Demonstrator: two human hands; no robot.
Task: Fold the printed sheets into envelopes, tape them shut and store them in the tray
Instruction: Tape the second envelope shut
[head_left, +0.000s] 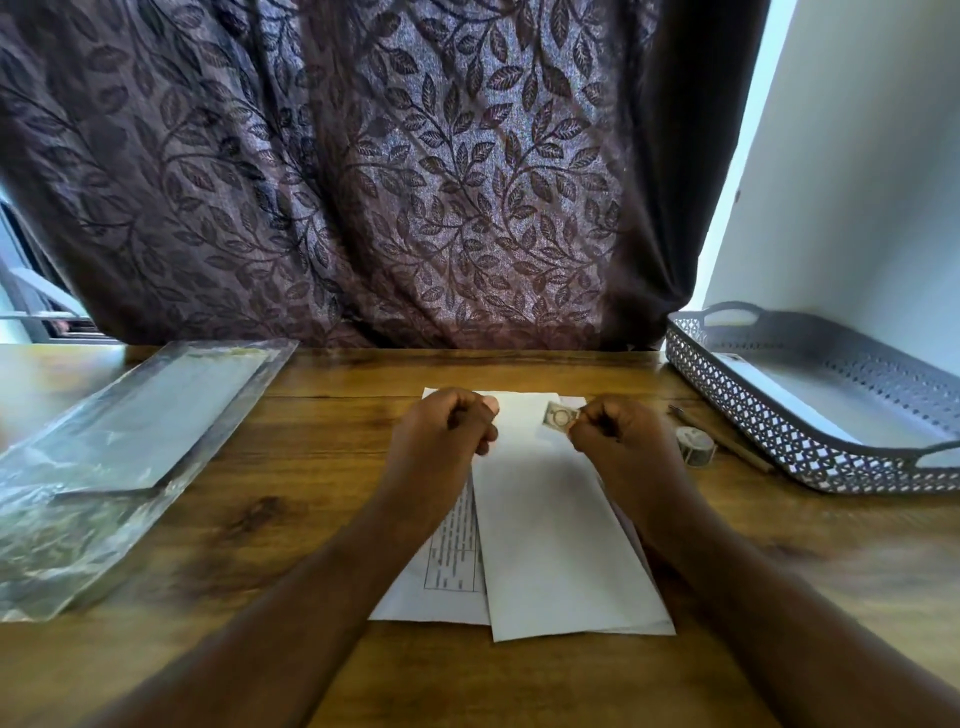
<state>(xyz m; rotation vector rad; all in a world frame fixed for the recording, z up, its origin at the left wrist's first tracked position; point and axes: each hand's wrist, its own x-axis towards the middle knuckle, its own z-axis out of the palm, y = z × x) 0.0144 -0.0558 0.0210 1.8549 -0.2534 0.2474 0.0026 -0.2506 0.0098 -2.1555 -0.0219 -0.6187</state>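
On the wooden table (311, 457), mid-frame, the envelope (550, 545) lies beneath the clenched left hand (441, 431); the right hand (618, 436) pinches tape (560, 415).

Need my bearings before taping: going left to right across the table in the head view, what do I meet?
In order: clear plastic packet → left hand → tape piece → right hand → tape roll → grey tray.

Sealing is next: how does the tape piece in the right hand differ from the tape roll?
The tape piece is a short flat strip; the tape roll is wound. The right hand pinches the piece over the envelope; the roll sits untouched near the tray. Both look pale and patterned.
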